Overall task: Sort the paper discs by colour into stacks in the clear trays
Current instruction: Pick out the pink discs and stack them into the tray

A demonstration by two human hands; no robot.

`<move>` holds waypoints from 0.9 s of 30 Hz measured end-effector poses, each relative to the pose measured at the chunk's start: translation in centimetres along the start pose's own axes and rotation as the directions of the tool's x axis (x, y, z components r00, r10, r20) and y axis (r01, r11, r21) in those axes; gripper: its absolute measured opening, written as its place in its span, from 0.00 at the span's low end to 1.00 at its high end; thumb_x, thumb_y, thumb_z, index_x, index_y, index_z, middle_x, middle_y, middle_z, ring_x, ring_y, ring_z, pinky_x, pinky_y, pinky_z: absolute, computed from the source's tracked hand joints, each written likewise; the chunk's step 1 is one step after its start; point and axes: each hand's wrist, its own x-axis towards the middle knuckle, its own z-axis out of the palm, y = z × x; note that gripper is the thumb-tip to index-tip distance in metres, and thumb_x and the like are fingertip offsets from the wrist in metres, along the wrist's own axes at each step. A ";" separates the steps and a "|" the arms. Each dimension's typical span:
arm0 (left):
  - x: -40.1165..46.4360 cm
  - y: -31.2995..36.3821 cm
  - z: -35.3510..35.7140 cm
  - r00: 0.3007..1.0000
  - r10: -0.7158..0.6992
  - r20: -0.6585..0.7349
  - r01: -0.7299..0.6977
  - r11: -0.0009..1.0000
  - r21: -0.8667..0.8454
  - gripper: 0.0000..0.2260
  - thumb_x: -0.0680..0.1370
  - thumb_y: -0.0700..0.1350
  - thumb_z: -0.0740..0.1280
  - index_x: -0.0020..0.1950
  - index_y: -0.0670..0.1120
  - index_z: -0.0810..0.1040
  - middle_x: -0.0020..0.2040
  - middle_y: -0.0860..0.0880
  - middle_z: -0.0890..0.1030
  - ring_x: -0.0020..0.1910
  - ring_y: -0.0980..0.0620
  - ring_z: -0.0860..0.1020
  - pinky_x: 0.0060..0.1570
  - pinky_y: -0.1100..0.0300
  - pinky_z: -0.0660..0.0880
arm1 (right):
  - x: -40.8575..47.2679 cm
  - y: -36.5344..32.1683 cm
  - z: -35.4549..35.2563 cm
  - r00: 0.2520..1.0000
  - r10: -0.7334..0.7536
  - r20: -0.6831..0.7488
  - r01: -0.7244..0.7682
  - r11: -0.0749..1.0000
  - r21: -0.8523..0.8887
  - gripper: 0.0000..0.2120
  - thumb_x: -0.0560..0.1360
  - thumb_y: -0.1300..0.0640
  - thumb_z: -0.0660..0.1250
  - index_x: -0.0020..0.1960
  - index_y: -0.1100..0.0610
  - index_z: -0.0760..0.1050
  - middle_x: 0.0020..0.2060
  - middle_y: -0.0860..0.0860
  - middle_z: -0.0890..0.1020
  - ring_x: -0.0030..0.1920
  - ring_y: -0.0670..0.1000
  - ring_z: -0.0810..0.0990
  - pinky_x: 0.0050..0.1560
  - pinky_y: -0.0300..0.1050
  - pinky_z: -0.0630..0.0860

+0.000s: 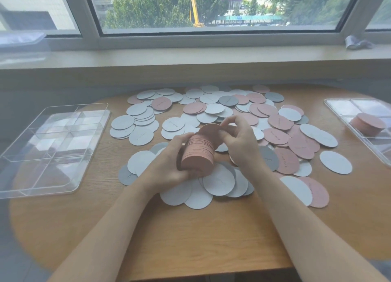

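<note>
Head view, looking down at a person's 2 bare forearms reaching over a round wooden surface (190,235) set against a window sill. The left hand (169,165) has its grip curled around a thick stack of pink discs (197,153), held on its side just above the surface, thumb on the near side and fingers wrapped behind. The right hand (239,142) has its grip pinched on a single pink disc (209,130) at the far end of that stack, the disc tilted and touching the stack's end.

Spread across the middle and right of the surface lies a loose heap of paper discs (211,110) in pale grey-white, darker grey and pink, many overlapping; some carry small writing too faint to read. A few pale discs (218,182) lie directly under the held stack.

At the left edge sits a clear tray (12,195) divided into compartments, with no stack visible in it. At the right edge sits a second clear tray (330,104), also divided, holding 1 neat stack of pink discs (368,125) in a near compartment.

Beyond the sill, a window (211,6) shows trees, buildings and a yellow crane (194,6).
</note>
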 end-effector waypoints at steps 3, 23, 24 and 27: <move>0.0 0.0 0.0 1.000 0.012 0.021 -0.012 1.000 0.006 0.46 0.67 0.54 0.79 0.79 0.57 0.57 0.66 0.55 0.76 0.60 0.54 0.80 0.61 0.50 0.76 | -0.2 0.4 -0.1 0.996 0.057 0.072 -0.065 0.990 0.122 0.06 0.76 0.61 0.64 0.47 0.51 0.71 0.46 0.58 0.84 0.50 0.63 0.82 0.46 0.69 0.80; 0.1 0.2 0.0 0.997 0.066 -0.049 -0.050 0.958 0.283 0.47 0.66 0.63 0.74 0.80 0.53 0.58 0.70 0.57 0.70 0.66 0.62 0.72 0.62 0.59 0.72 | -1.3 1.0 0.7 0.939 -0.185 0.289 0.238 0.958 -0.160 0.16 0.82 0.55 0.63 0.70 0.52 0.74 0.64 0.45 0.78 0.63 0.40 0.74 0.64 0.35 0.69; 0.2 0.1 0.0 0.996 0.073 -0.043 -0.054 0.942 0.330 0.48 0.67 0.65 0.73 0.81 0.53 0.56 0.72 0.57 0.68 0.69 0.59 0.70 0.65 0.56 0.71 | -1.4 1.0 0.8 0.919 -0.187 0.346 0.273 0.937 -0.218 0.20 0.82 0.53 0.61 0.73 0.53 0.70 0.67 0.46 0.75 0.66 0.38 0.69 0.66 0.31 0.63; 0.3 0.1 0.1 0.997 0.072 -0.019 -0.057 0.902 0.427 0.51 0.69 0.67 0.71 0.82 0.50 0.47 0.79 0.54 0.60 0.75 0.54 0.62 0.70 0.61 0.62 | -1.7 0.6 1.2 0.875 -0.131 0.467 0.302 0.900 -0.315 0.26 0.83 0.46 0.55 0.80 0.51 0.57 0.76 0.45 0.63 0.75 0.41 0.58 0.72 0.34 0.54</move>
